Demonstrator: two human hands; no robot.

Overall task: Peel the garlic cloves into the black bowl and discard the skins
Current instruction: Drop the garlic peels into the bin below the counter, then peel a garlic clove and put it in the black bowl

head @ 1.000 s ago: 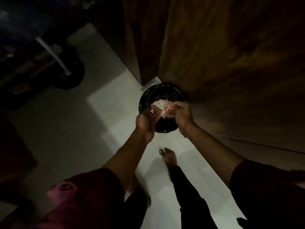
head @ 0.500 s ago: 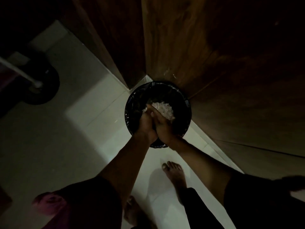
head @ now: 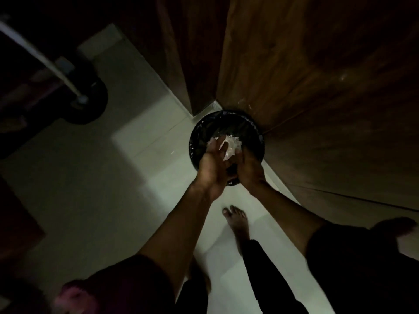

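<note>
Skins (head: 233, 145) partly behind blurred hands (head: 212, 169)

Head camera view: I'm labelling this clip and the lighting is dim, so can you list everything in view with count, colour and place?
round bin with black plastic liner: one, black, on the floor where the wooden panels meet
papery garlic skins: one pile, white, inside the bin
brown wooden panels: two faces, brown, top and right
pale tiled floor: one, pale grey, left and centre
round black stand base with white pole: one, upper left on the floor
black trouser legs: two, bottom centre
dark sleeves: two, bottom edge
bare foot: one clearly seen, below the bin
left hand: one, over the bin, fingers at the skins
right hand: one, beside it, over the bin
</note>
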